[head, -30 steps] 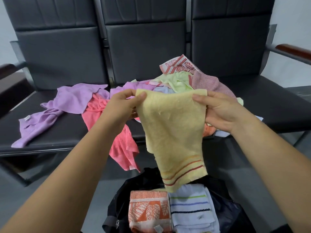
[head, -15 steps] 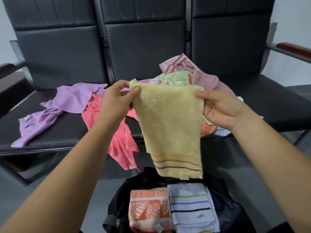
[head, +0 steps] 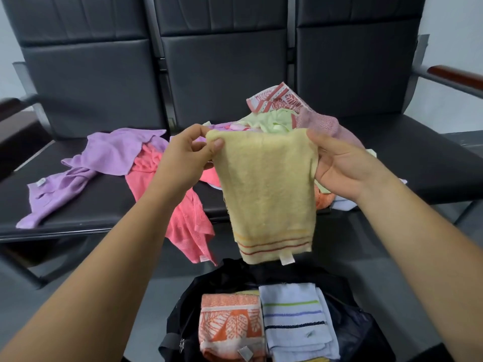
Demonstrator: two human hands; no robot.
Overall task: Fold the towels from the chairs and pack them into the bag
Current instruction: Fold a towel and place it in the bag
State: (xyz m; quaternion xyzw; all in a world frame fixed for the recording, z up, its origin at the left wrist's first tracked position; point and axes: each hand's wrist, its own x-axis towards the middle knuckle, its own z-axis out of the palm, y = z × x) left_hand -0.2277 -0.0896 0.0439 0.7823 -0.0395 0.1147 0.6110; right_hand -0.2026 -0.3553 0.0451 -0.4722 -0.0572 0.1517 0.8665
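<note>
A yellow towel (head: 269,194) is pinched at its top corners by the left hand (head: 188,158) and right hand (head: 339,165), hanging above the black bag (head: 352,322). An orange towel (head: 230,327) and a blue striped towel (head: 295,320) are packed inside. Loose towels (head: 117,158) are heaped on the far chairs (head: 99,82).

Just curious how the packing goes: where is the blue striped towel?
In the head view, the blue striped towel lies folded in the black bag at the bottom, right of the orange towel.
</note>
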